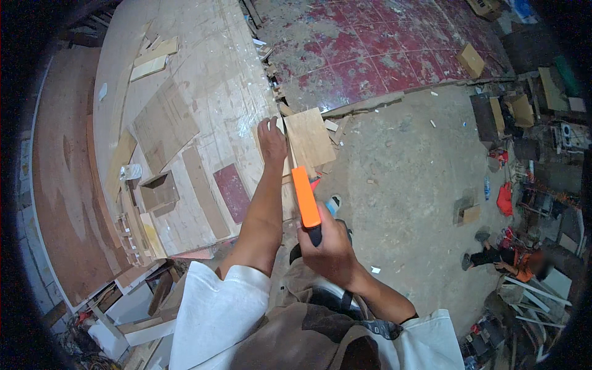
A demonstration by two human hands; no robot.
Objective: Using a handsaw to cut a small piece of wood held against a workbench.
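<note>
My right hand (pixel 328 246) is closed around the black grip of a handsaw with an orange handle (pixel 306 197). Its thin blade, seen nearly edge-on, points away from me along a dark line in the wood. A square of light plywood (pixel 310 139) juts past the right edge of the worktable (pixel 209 80). My left hand (pixel 272 139) presses down beside that line, fingers laid over the wood on the table. The hand and arm hide part of the board beneath.
On the table lie a maroon panel (pixel 232 192), a brown strip (pixel 205 191), a wooden box (pixel 160 192) and a white container (pixel 130 172). A brown sheet (pixel 68 166) stands left. Another person (pixel 524 265) sits at the far right near a water bottle (pixel 487 188) and scrap.
</note>
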